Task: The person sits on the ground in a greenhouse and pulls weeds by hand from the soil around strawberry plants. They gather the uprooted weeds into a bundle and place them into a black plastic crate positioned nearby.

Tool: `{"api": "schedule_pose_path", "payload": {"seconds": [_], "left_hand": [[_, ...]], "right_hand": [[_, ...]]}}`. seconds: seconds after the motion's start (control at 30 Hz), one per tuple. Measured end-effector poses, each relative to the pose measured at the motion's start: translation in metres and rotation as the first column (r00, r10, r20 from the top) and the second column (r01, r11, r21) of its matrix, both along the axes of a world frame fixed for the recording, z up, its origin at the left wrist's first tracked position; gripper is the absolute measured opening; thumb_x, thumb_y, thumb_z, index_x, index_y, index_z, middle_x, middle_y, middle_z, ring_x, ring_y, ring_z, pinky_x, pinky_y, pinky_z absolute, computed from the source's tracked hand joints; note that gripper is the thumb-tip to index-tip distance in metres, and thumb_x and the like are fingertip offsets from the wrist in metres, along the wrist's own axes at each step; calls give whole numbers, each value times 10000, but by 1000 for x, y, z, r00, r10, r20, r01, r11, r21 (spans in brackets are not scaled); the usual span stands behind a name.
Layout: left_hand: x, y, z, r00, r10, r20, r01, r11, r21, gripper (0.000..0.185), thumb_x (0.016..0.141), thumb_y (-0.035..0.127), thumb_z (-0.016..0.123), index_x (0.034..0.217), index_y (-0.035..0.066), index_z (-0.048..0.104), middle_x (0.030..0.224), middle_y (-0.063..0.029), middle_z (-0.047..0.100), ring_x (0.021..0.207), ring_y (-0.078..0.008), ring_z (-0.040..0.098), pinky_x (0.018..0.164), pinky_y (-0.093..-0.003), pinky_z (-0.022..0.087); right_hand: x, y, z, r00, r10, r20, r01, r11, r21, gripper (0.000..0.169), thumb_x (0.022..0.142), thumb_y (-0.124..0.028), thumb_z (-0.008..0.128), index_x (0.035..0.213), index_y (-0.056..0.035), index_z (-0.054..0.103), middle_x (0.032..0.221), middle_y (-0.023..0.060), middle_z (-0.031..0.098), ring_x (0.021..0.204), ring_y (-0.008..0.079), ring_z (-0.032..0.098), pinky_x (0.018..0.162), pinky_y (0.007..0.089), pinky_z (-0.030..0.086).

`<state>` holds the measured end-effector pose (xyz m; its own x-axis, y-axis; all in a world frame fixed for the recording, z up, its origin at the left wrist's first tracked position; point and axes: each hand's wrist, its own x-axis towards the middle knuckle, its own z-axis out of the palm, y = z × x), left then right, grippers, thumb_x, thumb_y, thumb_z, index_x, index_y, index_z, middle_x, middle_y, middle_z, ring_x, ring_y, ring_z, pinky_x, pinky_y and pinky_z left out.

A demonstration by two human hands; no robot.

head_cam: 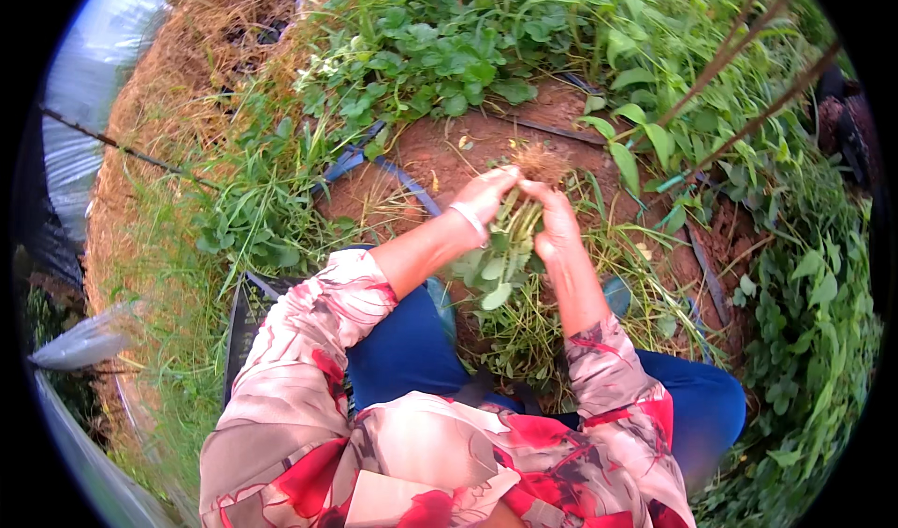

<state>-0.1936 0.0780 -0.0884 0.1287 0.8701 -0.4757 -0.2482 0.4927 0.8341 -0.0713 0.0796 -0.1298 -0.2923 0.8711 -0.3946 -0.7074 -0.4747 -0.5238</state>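
Observation:
Both of my hands hold a bunch of uprooted leafy plants (515, 223), its brown roots at the far end and its round green leaves hanging back towards me. My left hand (484, 195), with a pale bracelet at the wrist, grips the bunch near the roots from the left. My right hand (556, 219) closes on the stems from the right side. Reddish bare soil (435, 142) lies beyond the hands. Beneath the bunch, between my knees, is a heap of pulled grass and weeds (523, 345).
Low leafy plants (435, 51) grow ahead and at the right. Flat blue tape (407, 181) lies on the soil. Stakes (765, 110) lean at the right. A black plastic crate (242, 324) stands by my left leg; dry straw (175, 93) and plastic sheeting (91, 79) are farther left.

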Motion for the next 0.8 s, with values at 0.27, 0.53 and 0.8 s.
{"api": "schedule_pose_path", "payload": {"seconds": [0.27,0.53,0.8], "left_hand": [[-43,38,-7,795,-523,-307,490,852,-183,581,842,200,567,1351,65,321,1209,-133,523,1061,-209,528,887,-356,431],[-184,67,-119,536,-376,-756,418,896,-149,314,794,182,593,1043,-9,584,871,-114,650,748,-191,631,671,-297,505],[-249,172,-236,101,-116,-988,546,837,-43,343,720,118,564,1054,45,586,987,-186,608,945,-358,562,849,-402,448]], "right_hand": [[18,14,-3,913,68,401,-92,995,39,201,757,-134,679,892,-37,567,749,43,594,659,160,613,550,279,488],[7,29,-61,834,112,540,-111,993,-36,215,750,-64,646,927,0,541,728,58,577,553,153,560,538,276,469],[-26,38,-94,812,303,499,-270,953,-139,213,755,-68,635,934,5,547,713,46,560,551,130,518,503,269,466]]}}
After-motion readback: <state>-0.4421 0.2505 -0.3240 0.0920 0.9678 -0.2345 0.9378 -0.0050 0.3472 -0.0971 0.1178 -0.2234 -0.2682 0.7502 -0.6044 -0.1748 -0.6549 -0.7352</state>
